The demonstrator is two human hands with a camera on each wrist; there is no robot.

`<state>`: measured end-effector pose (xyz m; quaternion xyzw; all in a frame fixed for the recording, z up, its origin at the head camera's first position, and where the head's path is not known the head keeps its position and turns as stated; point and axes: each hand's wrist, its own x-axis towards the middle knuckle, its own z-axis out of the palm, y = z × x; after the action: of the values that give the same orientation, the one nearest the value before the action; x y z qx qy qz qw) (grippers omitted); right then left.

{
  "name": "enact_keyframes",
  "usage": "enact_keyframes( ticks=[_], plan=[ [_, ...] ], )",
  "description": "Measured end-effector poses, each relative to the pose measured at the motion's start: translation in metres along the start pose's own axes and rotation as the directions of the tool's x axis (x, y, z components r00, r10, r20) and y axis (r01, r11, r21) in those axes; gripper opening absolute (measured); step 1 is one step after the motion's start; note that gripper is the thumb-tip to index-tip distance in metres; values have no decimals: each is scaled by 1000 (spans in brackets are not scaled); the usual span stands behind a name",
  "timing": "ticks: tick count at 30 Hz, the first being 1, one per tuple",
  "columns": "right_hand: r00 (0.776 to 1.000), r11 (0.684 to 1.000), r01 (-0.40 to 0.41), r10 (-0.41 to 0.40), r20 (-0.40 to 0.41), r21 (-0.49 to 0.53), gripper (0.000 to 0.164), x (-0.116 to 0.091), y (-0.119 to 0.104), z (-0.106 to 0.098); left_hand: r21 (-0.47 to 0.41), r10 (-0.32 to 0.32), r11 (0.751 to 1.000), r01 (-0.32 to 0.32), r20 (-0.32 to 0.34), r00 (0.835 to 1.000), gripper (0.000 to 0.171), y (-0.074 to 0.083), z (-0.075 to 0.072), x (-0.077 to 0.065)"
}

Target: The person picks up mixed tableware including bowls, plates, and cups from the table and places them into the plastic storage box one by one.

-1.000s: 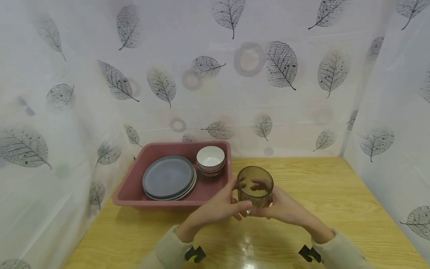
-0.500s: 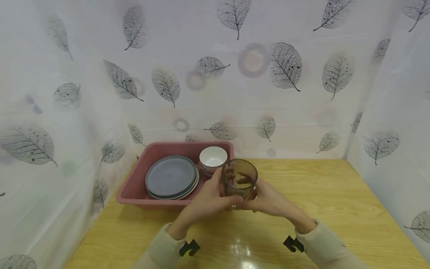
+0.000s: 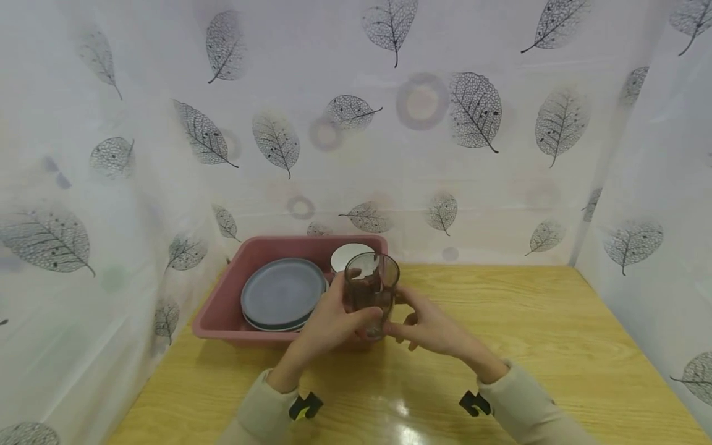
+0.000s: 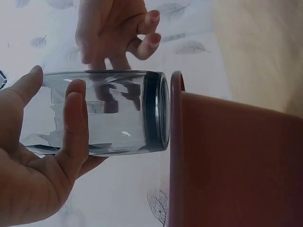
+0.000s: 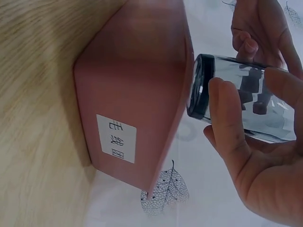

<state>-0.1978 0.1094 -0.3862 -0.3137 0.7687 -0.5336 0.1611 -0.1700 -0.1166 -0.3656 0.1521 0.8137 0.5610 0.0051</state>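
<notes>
A smoky clear drinking glass [image 3: 379,289] is held in the air over the front right corner of a pink plastic basin [image 3: 247,334]. My left hand [image 3: 328,324] grips its left side, thumb in front and fingers behind. On the other side my right hand [image 3: 434,327] holds it too, thumb low near the base. In the left wrist view the glass [image 4: 125,113] has its dark-banded rim close to the basin wall [image 4: 227,156]; whether they touch I cannot tell. The right wrist view has my curled right fingers [image 5: 228,116] against the glass.
Inside the basin lie a stack of plates topped by a grey one [image 3: 283,292] and, at the back right, a white bowl [image 3: 347,253] partly covered by the glass. A wooden table [image 3: 500,309] extends right. Leaf-patterned curtains [image 3: 411,179] enclose three sides.
Both hands have carried the glass left and slightly away from me, from beside the basin to its front right corner. The plates and bowl stay put; the head view has shifted slightly.
</notes>
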Motion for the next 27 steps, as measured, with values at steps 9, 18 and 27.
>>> enact_keyframes(
  ticks=[9,18,27],
  plan=[
    [997,999,-46,46,-66,6,56,3,15,15,-59,-73,996,68,-80,994,80,-11,-7,3],
    [987,996,-43,54,-152,74,53,8,25,27,22,-89,995,94,-168,982,76,-23,-9,7],
    [961,981,-79,123,-247,179,58,12,23,33,158,-94,979,129,-210,973,88,-38,-12,9]
  ],
)
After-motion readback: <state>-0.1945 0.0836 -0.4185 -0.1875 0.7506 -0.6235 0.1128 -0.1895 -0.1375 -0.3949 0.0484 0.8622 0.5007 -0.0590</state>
